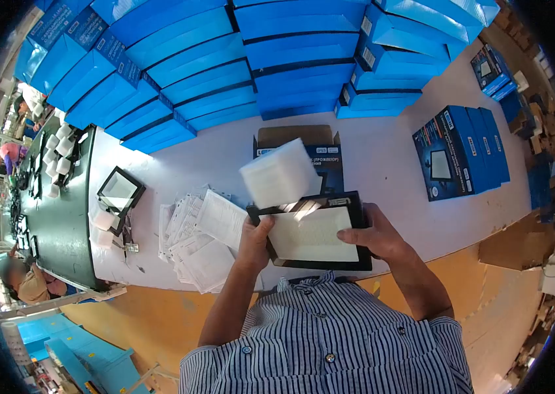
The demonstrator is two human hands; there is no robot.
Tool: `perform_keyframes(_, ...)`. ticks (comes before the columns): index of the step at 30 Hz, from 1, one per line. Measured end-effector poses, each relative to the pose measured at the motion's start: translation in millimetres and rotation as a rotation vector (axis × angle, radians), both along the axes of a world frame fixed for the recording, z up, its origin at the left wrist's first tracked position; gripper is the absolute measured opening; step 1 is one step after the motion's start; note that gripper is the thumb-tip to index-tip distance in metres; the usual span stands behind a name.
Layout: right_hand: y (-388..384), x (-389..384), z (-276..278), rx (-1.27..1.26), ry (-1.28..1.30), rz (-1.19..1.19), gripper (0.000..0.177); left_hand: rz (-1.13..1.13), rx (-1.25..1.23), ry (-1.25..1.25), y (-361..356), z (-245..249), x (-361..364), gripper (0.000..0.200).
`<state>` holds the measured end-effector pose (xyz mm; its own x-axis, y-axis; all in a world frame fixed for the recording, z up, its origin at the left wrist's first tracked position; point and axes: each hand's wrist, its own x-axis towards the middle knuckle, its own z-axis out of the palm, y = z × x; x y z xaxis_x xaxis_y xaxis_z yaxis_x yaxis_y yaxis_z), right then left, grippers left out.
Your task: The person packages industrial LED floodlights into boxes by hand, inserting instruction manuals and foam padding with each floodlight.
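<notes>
A black-framed LED floodlight [313, 238] with a pale glass front is held level in front of my striped shirt. My left hand [255, 244] grips its left edge, thumb on the frame. On the right side my right hand [375, 236] is wrapped round the frame, its thumb lying over the glass. A white foam block [279, 173] sits tilted just beyond the floodlight's far edge; whether it is attached cannot be made out. Behind them an open blue-and-black carton [327, 152] lies on the white table [382, 154]. Printed leaflets [204, 246] are spread beside my left hand.
Stacked blue boxes [304, 65] wall off the table's far side. Several packed boxes [465, 154] stand at the right. Another floodlight [120, 190] with foam pieces lies at the left, next to a dark green conveyor [61, 223]. A seated person [28, 279] is beyond.
</notes>
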<state>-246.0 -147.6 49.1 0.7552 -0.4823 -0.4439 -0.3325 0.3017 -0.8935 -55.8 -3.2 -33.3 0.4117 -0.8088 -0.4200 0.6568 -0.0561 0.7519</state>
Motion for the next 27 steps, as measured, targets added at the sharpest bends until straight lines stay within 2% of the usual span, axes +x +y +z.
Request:
perform_keyframes(3,-12,-9,-14,0.235,-0.144,-0.183,0.066,-0.088,0.103,-0.117,-25,24,0,0.057)
perform_keyframes(4,-18,-15,-27,0.262,-0.132,-0.236,0.067,-0.178,0.151,-0.239,-35,38,-1,0.058)
perform_keyframes(6,-31,-25,-51,0.309,-0.109,-0.345,0.070,-0.201,0.111,-0.372,-49,9,16,0.055)
perform_keyframes(7,-38,-24,-43,0.334,-0.151,-0.341,0.070,-0.212,0.091,-0.441,-56,0,29,0.055)
perform_keyframes(8,-44,-22,-30,0.362,-0.193,-0.337,0.070,-0.317,0.109,-0.382,-68,15,42,0.056)
perform_keyframes(9,-49,-20,-22,0.389,-0.237,-0.334,0.070,-0.249,0.225,-0.510,-82,-3,62,0.049)
perform_keyframes(10,-54,-22,-23,0.367,-0.241,-0.382,0.069,-0.249,0.178,-1.308,-94,-27,85,0.048)
perform_keyframes(13,-67,-31,-25,0.261,-0.256,-0.484,0.065,-0.270,0.260,-2.072,-132,-36,93,0.043)
perform_keyframes(16,-85,-46,-10,0.047,-0.287,-0.542,0.063,-0.677,0.497,-1.860,-142,-17,84,0.035)
perform_keyframes(17,-94,-54,-7,-0.036,-0.303,-0.579,0.063,-0.731,0.390,-1.712,-138,-12,86,0.033)
perform_keyframes(19,-106,-55,36,-0.341,-0.348,-0.518,0.063,-0.827,0.178,-1.403,-127,-2,85,0.028)
perform_keyframes(21,-109,-47,86,-0.412,-0.263,-0.394,0.062,-0.714,-0.025,-1.551,-103,13,66,0.025)
perform_keyframes(23,-116,-28,108,-0.398,-0.172,-0.233,0.063,-0.581,-0.239,-1.644,-81,34,48,0.024)
perform_keyframes(24,-122,-18,115,-0.401,-0.150,-0.115,0.064,-0.544,-0.262,-1.689,-71,47,42,0.024)
perform_keyframes(25,-125,-10,109,-0.555,-0.080,-0.095,0.065,-0.504,-0.285,-1.733,-61,61,36,0.024)
perform_keyframes(27,-129,9,116,-0.442,0.120,0.153,0.069,-0.464,-0.297,-1.799,-45,74,30,0.024)
